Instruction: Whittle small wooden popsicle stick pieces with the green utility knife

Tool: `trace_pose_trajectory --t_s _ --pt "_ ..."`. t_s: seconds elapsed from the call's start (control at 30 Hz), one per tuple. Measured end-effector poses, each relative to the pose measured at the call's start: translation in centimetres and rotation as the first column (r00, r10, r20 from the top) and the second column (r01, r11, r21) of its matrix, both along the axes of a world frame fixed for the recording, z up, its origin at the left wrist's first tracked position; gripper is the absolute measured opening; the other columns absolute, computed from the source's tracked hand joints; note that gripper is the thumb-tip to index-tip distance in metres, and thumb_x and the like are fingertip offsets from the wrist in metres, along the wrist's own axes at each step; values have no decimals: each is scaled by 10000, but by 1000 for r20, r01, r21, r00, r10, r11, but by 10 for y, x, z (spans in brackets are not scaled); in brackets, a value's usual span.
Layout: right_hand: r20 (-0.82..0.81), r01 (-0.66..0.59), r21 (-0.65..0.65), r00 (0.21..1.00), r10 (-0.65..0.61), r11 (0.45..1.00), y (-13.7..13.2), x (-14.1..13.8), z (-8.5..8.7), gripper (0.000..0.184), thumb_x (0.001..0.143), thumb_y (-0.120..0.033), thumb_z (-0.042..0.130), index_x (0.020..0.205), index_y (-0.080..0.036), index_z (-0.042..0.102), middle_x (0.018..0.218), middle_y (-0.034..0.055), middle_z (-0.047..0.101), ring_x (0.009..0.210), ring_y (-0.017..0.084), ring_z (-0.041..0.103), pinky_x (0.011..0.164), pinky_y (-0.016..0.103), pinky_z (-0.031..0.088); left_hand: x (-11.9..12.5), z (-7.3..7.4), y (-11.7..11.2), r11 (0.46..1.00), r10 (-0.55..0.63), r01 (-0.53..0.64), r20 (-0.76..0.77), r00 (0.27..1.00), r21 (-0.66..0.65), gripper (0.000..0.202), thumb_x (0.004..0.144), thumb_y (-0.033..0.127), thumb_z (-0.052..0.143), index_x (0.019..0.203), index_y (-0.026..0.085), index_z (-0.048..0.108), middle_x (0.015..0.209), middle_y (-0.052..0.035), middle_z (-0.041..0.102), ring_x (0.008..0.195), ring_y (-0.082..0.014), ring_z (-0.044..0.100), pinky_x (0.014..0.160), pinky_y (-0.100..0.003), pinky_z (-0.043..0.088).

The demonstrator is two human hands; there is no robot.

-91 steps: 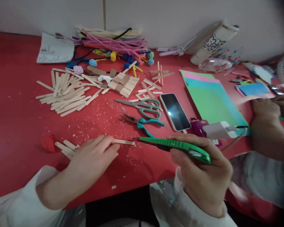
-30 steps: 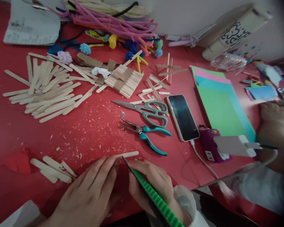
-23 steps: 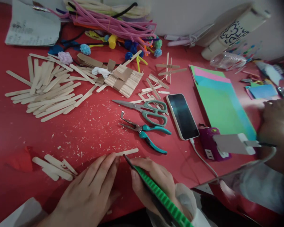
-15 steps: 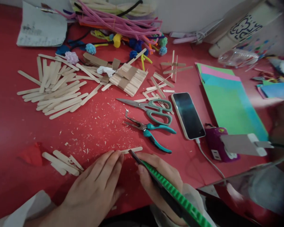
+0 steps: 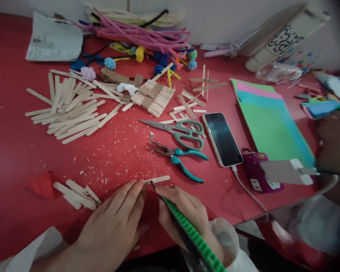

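Observation:
My left hand (image 5: 110,223) lies low over the red table, its fingertips pinning a wooden craft stick (image 5: 161,179). The stick's right end sticks out past the fingers; the rest is hidden. My right hand (image 5: 194,211) grips a green and black utility knife (image 5: 191,231), its blade tip touching the stick just right of my left fingertips. Left of my left hand are several short stick pieces (image 5: 76,194) and a crumpled red piece (image 5: 44,185). Beyond my hands rest teal-handled pliers (image 5: 178,156) and grey-green scissors (image 5: 187,132).
Loose craft sticks (image 5: 70,105) are heaped at the left, near a bundle of sticks (image 5: 154,98). Pipe cleaners (image 5: 141,32) lie along the back. A phone (image 5: 223,139) on a cable and coloured paper (image 5: 269,121) occupy the right. Another person's arm (image 5: 334,158) shows at the far right.
My right hand and the knife have shifted left along the stick, toward my left fingertips. My left hand stays on the stick. Another person's hand has appeared at the far right.

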State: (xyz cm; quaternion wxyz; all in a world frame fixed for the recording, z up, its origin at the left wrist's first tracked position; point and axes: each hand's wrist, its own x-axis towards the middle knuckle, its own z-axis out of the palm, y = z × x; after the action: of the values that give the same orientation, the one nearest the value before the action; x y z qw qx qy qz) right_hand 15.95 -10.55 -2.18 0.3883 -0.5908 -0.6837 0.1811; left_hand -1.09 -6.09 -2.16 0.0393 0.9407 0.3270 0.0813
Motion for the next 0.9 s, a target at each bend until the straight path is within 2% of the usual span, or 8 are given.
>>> trace_pose_trajectory --t_s 0.13,0.17,0.23,0.33,0.47,0.6,0.7,0.9 --pt "27 -6 44 1000 5 999 1 -3 -3 284 808 -77 493 1071 -184 505 739 17 635 616 115 612 585 204 523 0 -5 0 999 -15 14 20 1000 47 282 877 277 436 956 201 696 1144 -37 657 1039 -170 567 850 -296 432" --pt "27 -7 54 1000 6 999 1 -3 -3 279 809 -78 491 1068 -182 506 720 12 625 604 114 605 579 203 518 -1 -7 -1 998 -49 49 4 999 41 282 871 259 433 958 208 697 1149 -32 654 1050 -169 562 857 -295 431" --pt "13 -13 40 1000 12 999 2 -3 -4 273 810 -76 486 1060 -183 508 711 9 610 602 112 595 582 202 512 -2 -9 -1 998 -14 13 7 1000 64 284 844 209 444 984 211 692 1163 -37 645 1065 -173 553 857 -301 431" --pt "-24 -26 8 999 26 1000 2 -2 -4 267 800 -76 477 1042 -186 510 709 5 594 592 104 575 580 198 504 -4 -10 1 994 -84 88 -62 995 59 304 818 176 455 1019 211 680 1175 -42 635 1107 -184 530 885 -306 424" --pt "-50 -23 49 998 26 999 3 -2 -7 269 785 -74 470 1026 -182 518 700 3 591 571 97 558 553 189 491 -4 -10 5 983 -148 159 -120 982 91 284 819 176 461 982 197 693 1119 -51 659 1101 -192 533 914 -305 412" --pt "-44 -8 103 999 13 995 6 -4 -8 276 783 -67 452 1022 -189 514 692 8 606 567 100 564 548 188 487 -5 -13 5 981 -118 124 -46 992 149 288 836 181 452 999 195 688 1098 -44 673 1072 -178 547 914 -292 406" --pt "-59 13 117 998 -6 993 10 -4 -5 246 792 -92 454 1007 -195 517 676 0 606 546 89 564 543 170 482 -8 -15 6 988 -97 98 -14 995 123 282 846 195 441 976 212 691 1100 -38 676 1035 -180 568 873 -292 432" --pt "-99 54 162 994 -39 985 10 -2 0 243 785 -81 464 996 -190 517 652 -13 598 505 71 551 522 142 469 -11 -14 8 989 -127 129 -31 991 68 300 852 251 419 991 236 685 1149 -40 653 1072 -209 555 855 -322 455"
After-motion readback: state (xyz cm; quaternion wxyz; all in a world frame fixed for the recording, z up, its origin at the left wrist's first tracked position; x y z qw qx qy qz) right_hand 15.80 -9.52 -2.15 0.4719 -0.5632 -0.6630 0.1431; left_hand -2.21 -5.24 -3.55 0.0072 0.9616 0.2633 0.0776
